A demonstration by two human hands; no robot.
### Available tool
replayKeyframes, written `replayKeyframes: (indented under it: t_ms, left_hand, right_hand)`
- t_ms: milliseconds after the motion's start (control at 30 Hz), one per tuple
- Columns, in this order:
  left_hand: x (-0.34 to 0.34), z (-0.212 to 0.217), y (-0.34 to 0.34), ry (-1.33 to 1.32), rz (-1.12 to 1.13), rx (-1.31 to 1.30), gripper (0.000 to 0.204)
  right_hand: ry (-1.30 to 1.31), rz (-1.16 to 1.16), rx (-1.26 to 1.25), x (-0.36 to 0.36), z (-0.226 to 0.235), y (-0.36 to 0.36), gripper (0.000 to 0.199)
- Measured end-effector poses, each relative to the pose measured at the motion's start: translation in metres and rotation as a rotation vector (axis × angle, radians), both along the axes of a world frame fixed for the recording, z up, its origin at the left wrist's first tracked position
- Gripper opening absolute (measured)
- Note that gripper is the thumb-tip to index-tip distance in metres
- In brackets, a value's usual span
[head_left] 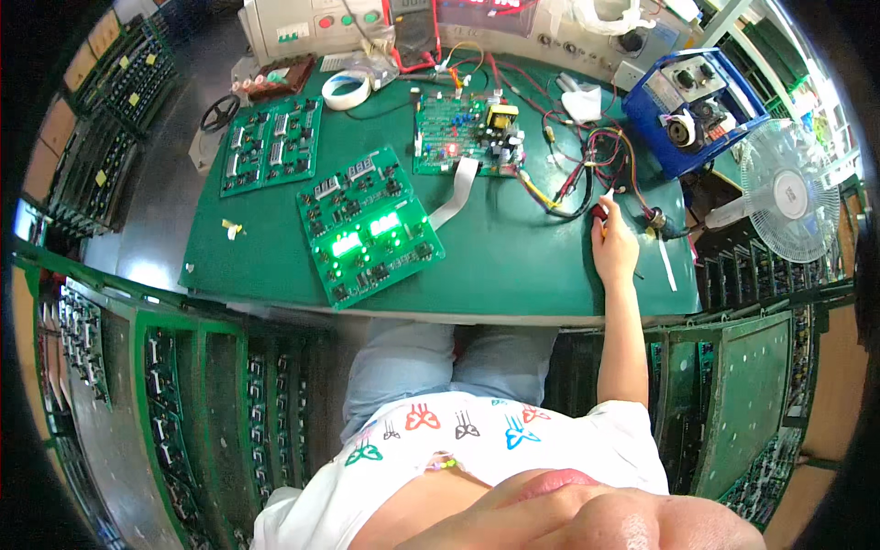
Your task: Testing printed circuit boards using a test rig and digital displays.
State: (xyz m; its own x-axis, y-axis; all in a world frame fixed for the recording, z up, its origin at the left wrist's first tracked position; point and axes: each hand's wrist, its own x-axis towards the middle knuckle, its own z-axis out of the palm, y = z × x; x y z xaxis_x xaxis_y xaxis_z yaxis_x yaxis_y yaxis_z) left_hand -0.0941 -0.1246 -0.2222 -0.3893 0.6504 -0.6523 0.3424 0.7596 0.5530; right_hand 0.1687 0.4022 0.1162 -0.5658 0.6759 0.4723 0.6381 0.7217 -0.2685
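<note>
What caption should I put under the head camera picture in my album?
A right hand by tangled wires over a green table, with a circuit board glowing green.

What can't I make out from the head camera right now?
All in the head view:
- Left hand: not in view; what hides it is unclear.
- Red item at the right hand: partly covered by that hand, full shape unclear.
- Multimeter: top cut off by the upper edge.
- Lit green displays: digits blurred by glare.
</note>
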Motion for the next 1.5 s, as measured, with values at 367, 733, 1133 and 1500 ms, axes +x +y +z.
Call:
replayKeyframes:
  t_ms: [367, 733, 1133, 1500]
  left_hand:
    - [0.228, 0.076, -0.249, -0.352, 0.185, -0.392, 0.023]
    - [0.332, 0.13, -0.316, -0.605, 0.236, -0.552, 0.024]
    - [0.329, 0.133, -0.318, -0.707, 0.23, -0.592, 0.026]
    - [0.295, 0.122, -0.308, -0.769, 0.174, -0.611, 0.028]
  right_hand:
    - [-0.041, -0.032, -0.024, 0.005, -0.01, 0.015, 0.037]
    - [-0.113, -0.047, 0.036, 0.003, -0.009, 0.018, 0.037]
    - [-0.126, -0.05, 0.063, 0.006, -0.01, 0.02, 0.038]
    - [-0.122, -0.07, 0.023, 0.004, -0.005, 0.013, 0.038]
